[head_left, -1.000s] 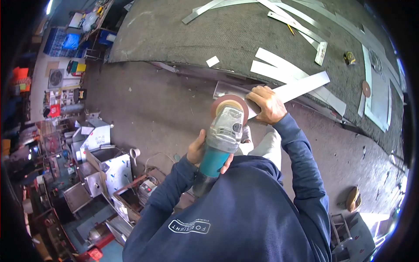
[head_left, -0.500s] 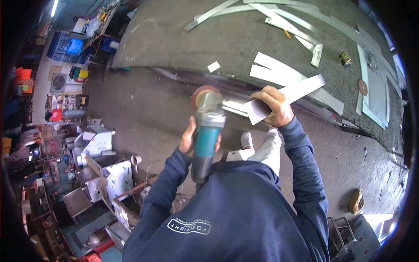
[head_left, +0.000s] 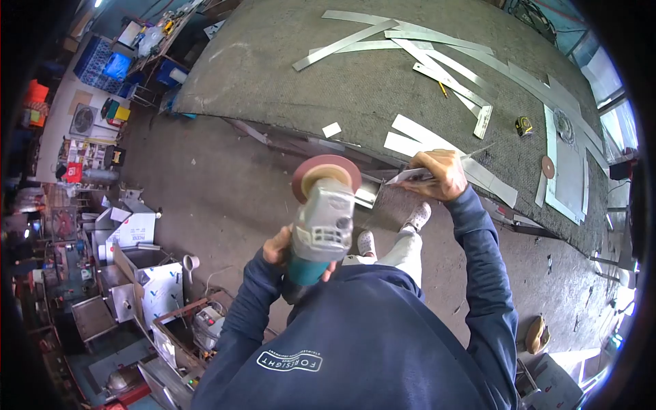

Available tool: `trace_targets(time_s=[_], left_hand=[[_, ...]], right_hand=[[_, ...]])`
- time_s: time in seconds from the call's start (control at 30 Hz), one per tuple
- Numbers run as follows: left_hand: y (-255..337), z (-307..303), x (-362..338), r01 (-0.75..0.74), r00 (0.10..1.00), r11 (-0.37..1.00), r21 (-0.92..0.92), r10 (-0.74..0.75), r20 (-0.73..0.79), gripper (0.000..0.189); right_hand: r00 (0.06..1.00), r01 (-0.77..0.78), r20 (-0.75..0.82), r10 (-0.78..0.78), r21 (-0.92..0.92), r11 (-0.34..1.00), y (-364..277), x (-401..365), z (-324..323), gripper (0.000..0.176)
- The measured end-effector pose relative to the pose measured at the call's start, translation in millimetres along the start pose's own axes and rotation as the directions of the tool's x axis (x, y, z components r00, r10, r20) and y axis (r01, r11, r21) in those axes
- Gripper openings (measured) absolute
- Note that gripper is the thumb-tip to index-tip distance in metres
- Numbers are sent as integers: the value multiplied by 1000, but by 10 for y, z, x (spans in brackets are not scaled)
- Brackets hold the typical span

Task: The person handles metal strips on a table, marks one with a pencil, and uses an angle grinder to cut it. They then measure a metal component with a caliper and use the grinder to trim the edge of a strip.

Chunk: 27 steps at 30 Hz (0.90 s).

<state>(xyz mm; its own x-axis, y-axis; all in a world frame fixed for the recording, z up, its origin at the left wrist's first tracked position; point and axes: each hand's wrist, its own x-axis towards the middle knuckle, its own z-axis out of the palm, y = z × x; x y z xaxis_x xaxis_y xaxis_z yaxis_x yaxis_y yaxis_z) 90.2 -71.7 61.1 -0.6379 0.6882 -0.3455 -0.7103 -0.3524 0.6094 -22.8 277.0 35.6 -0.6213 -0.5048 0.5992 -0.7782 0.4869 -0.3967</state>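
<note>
An angle grinder [head_left: 321, 222] with a teal body and a grey head is gripped in my left hand [head_left: 277, 247], whose fingers are partly hidden behind it. Its reddish-brown sanding disc [head_left: 339, 168] points away from my body. My right hand [head_left: 441, 172] is closed around a thin metal strip [head_left: 413, 176], turned nearly edge-on. The disc and the strip are apart. Just beyond my right hand, flat metal strips [head_left: 497, 186] lie on the workbench [head_left: 273, 75].
A metal square [head_left: 461, 87], a yellow pencil [head_left: 443, 89], a tape measure [head_left: 523, 126] and a loose disc [head_left: 547, 167] rest on the bench. Sheet-metal boxes [head_left: 133, 229] and machinery stand at left. A pair of shoes [head_left: 538, 334] lies on the floor at right.
The grinder has tilted and come nearer my body, its disc now facing up more fully. My right hand has turned the strip from its broad face to nearly edge-on. The view has shifted.
</note>
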Motion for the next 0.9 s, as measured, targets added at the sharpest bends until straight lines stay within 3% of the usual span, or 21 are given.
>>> trace_targets(time_s=[0.07,0.13,0.2,0.23,0.33,0.4,0.47,0.53,0.63,0.67,0.73,0.77,0.8,0.87,0.9], left_hand=[[35,135,62,67,998,998,21,-66,-24,111],[154,102,238,157,978,986,-53,-147,150,105],[243,181,375,107,968,986,129,-133,211,101],[239,130,457,105,954,991,85,-125,271,97],[258,24,566,159,958,982,101,-178,224,97],[282,-68,572,207,948,974,91,-222,228,96],[278,-224,578,183,916,956,231,-250,312,93],[264,-282,495,204,911,942,267,-283,299,93],[283,-223,376,231,967,949,214,-248,52,98],[287,-173,351,228,967,950,214,-247,62,98],[232,-95,337,199,979,979,-29,-198,44,103],[195,-101,419,216,952,973,-76,-192,240,110],[129,-51,467,212,950,973,-87,-185,252,110],[76,115,515,269,894,933,-239,-149,423,110],[77,199,520,296,873,918,-266,-147,465,110]], right_hand=[[999,-9,32,9,-16,1000,39,-5,2,36],[998,-15,64,16,-29,999,64,-4,1,38],[992,-14,122,13,7,1000,76,-2,2,40],[993,-20,119,19,7,1000,75,-8,5,40],[997,-45,70,42,41,998,92,-24,-13,40],[999,-8,-44,9,27,1000,125,-22,-56,40],[999,-39,-1,39,-3,999,113,-21,-150,42],[999,-32,0,32,4,999,112,-11,-183,42],[995,31,-92,-33,-27,999,57,55,-322,39],[996,30,-87,-33,-36,999,53,17,-319,39],[976,-18,-219,3,-69,997,15,-95,-315,35],[953,31,-300,-44,-49,998,1,-123,-294,31],[935,-3,-352,-36,-110,994,-127,-120,-268,25],[944,-35,-328,-43,-228,973,-265,-193,-189,41],[951,-115,-304,63,-154,981,-349,-272,-128,46]])
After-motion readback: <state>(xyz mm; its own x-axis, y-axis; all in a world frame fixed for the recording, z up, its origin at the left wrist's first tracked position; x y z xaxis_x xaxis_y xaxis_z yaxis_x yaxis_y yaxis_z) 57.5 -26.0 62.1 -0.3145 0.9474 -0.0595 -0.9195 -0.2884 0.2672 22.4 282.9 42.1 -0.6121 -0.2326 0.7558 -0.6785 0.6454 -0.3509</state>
